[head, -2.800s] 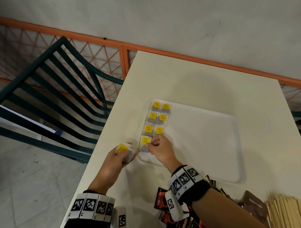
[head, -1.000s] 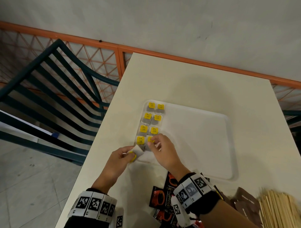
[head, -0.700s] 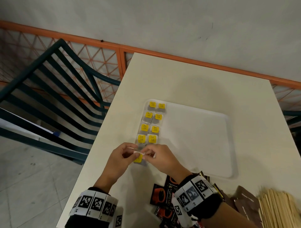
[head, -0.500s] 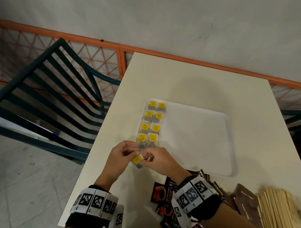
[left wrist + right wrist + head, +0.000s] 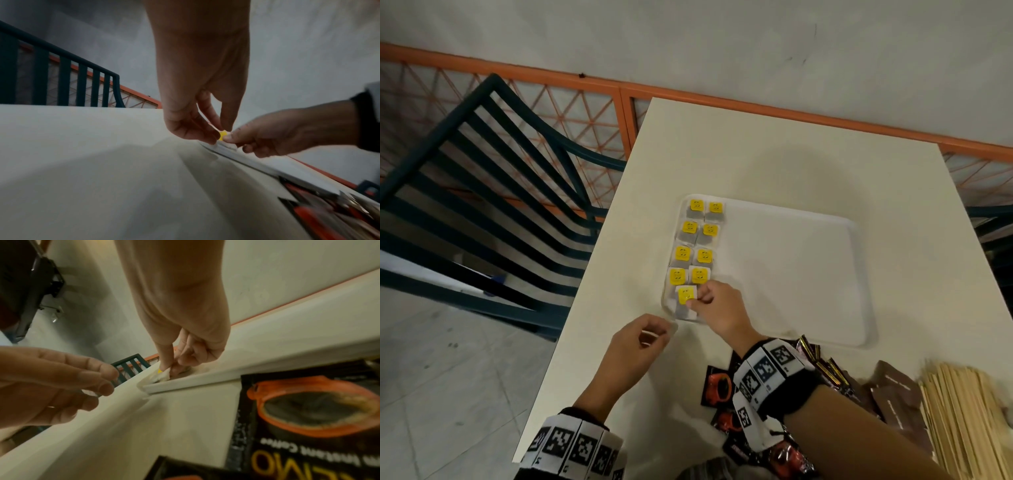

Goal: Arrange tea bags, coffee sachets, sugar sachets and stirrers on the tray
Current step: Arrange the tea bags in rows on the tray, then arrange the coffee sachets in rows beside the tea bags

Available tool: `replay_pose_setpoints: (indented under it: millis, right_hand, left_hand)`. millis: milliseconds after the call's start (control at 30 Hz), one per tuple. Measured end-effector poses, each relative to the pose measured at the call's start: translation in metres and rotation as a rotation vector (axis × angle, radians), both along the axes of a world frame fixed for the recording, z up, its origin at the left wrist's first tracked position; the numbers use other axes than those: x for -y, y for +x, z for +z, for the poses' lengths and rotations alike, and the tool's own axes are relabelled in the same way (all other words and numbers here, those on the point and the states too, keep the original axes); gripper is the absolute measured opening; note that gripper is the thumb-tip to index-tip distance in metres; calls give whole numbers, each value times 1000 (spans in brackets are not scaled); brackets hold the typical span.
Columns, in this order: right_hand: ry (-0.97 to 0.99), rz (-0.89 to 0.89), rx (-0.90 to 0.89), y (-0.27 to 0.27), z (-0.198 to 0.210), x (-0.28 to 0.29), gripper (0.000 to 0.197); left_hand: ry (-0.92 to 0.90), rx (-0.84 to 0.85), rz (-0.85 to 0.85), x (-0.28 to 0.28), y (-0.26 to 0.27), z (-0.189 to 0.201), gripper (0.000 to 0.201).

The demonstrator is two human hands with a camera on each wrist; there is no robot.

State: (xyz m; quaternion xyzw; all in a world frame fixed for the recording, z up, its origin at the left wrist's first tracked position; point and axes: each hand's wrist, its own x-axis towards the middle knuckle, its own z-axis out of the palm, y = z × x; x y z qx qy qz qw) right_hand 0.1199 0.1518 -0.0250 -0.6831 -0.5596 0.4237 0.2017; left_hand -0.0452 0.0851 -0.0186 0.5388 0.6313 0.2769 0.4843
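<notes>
— Yellow tag: who pinches it?
— The right hand [image 5: 717,310] pinches the ninth tea bag [image 5: 686,303] at the white tray [image 5: 796,270]'s lower-left corner, frame centre.
— And the left hand [image 5: 635,353]?
— Loosely curled, holding nothing, just below the tray.

One white tray [image 5: 825,274] carries nine tea bags [image 5: 697,240] with yellow tags: eight in two columns of four, plus a ninth [image 5: 686,301] at the near corner. Two hands are visible. The coffee sachets [image 5: 719,390] and wooden stirrers [image 5: 962,411] lie in piles too overlapped to count.
</notes>
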Motion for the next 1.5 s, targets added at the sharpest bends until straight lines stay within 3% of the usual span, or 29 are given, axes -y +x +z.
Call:
replay_pose_setpoints:
  millis: [167, 400, 600, 733, 800, 933, 1000, 1367, 1500]
  right_hand:
    - [7, -12, 33, -1, 0, 6, 27]
    - [56, 105, 93, 42, 28, 22, 16]
    - [69, 186, 140, 112, 41, 75, 9]
    - [159, 182, 293, 149, 30, 100, 8]
    - [187, 129, 404, 162, 22, 109, 22]
    - [-10, 203, 474, 170, 23, 119, 84]
    - [-79, 288, 491, 169, 27, 121, 100]
    - [-92, 396, 533, 144, 19, 116, 75]
    - [-72, 404, 513, 140, 19, 118, 69]
  left_hand:
    - [-27, -52, -114, 17, 12, -5, 20]
    - [-42, -169, -275, 28, 37, -4, 13]
    - [-82, -277, -410, 36, 66, -6, 55]
    - [-32, -411, -483, 43, 79, -8, 57]
    - [-41, -435, -492, 46, 83, -7, 51]
    - [-70, -352, -469, 50, 86, -4, 35]
    - [-70, -293, -439, 50, 87, -2, 34]
    - [-84, -193, -253, 35, 115, -1, 30]
    - [-219, -4, -192, 31, 116, 1, 53]
